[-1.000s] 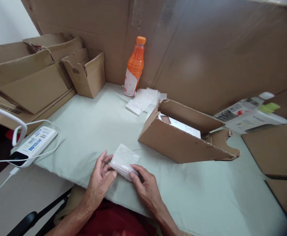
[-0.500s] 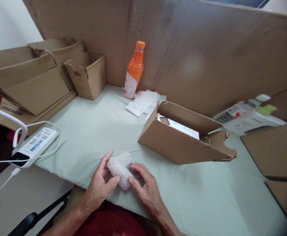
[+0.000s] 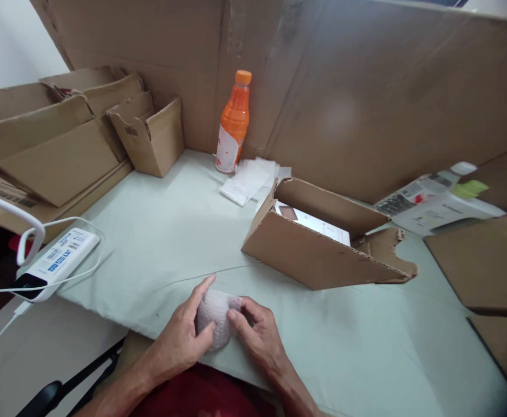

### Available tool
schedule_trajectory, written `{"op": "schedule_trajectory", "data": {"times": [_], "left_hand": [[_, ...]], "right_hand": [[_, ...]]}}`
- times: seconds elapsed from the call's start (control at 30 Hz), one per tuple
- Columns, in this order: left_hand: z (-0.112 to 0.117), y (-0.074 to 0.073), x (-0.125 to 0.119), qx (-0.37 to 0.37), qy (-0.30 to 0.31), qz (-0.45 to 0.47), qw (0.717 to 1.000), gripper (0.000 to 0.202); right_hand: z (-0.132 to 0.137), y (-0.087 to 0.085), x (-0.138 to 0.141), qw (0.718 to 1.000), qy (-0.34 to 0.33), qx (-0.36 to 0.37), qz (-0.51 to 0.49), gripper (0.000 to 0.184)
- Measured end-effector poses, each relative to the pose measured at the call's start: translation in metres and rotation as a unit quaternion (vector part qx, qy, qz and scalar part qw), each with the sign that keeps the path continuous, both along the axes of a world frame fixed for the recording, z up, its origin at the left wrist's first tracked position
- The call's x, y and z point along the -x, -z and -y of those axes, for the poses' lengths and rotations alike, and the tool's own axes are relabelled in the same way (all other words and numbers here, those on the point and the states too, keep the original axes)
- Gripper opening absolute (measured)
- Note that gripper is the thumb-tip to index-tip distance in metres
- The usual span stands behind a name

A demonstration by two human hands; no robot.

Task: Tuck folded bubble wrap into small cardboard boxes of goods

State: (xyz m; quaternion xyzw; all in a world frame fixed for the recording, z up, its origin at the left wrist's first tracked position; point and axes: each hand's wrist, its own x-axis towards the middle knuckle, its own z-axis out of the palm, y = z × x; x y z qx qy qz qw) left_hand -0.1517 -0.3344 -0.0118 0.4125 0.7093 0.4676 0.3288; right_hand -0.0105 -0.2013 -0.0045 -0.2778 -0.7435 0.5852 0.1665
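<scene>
A roll of bubble wrap [image 3: 215,315] lies between my two hands at the front edge of the table. My left hand [image 3: 188,327] is wrapped round its left side, thumb in front and fingers behind. With thumb and fingertips, my right hand [image 3: 255,327] pinches a loose flap at the roll's right end. Whatever may be inside the wrap is hidden. An open cardboard box [image 3: 296,255], with a white box [image 3: 314,223] inside it, stands beyond my right hand.
An orange bottle [image 3: 233,124] and thin clear plastic bags [image 3: 251,179] are at the back. Cardboard bins [image 3: 157,136] stand at the left, near a white power bank [image 3: 62,260] with a cable. A clear bottle [image 3: 427,188] and cardboard boxes [image 3: 479,266] are at the right.
The bubble wrap roll has turned more upright and come slightly nearer to me. My right hand now pinches its flap, while my left hand has shifted a little right.
</scene>
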Motion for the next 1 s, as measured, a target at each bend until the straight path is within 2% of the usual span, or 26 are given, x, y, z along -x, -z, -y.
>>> {"op": "schedule_trajectory", "data": {"times": [0.1, 0.2, 0.3, 0.43, 0.6, 0.7, 0.8, 1.0], "left_hand": [[-0.002, -0.001, 0.001, -0.006, 0.011, -0.057, 0.998, 0.075], [-0.005, 0.001, 0.0, -0.024, 0.015, -0.109, 0.994, 0.073], [-0.007, 0.005, -0.002, -0.043, 0.016, -0.156, 0.987, 0.069], [-0.006, 0.004, -0.006, -0.049, 0.008, -0.175, 0.983, 0.068], [-0.004, -0.01, -0.005, -0.027, 0.006, -0.068, 0.997, 0.079], [-0.006, -0.015, -0.003, -0.014, 0.033, 0.027, 0.999, 0.067], [-0.01, -0.014, -0.004, -0.006, 0.043, 0.091, 0.995, 0.047], [-0.011, -0.009, -0.008, 0.004, 0.048, 0.14, 0.989, 0.045]], "right_hand": [[-0.001, -0.003, 0.0, 1.0, 0.025, 0.015, -0.009, 0.033], [-0.002, -0.007, -0.002, 1.0, -0.004, 0.01, -0.014, 0.032], [-0.002, -0.008, -0.002, 0.999, -0.024, -0.031, -0.005, 0.025], [0.0, -0.008, -0.001, 0.996, -0.001, -0.086, 0.003, 0.019], [0.002, -0.013, -0.001, 0.996, 0.024, -0.082, -0.025, 0.014], [0.003, -0.014, -0.001, 0.996, 0.035, -0.076, -0.044, 0.013], [0.001, -0.012, -0.002, 0.997, 0.021, -0.07, -0.032, 0.013], [-0.001, -0.011, -0.005, 0.998, -0.003, -0.066, -0.005, 0.017]]}}
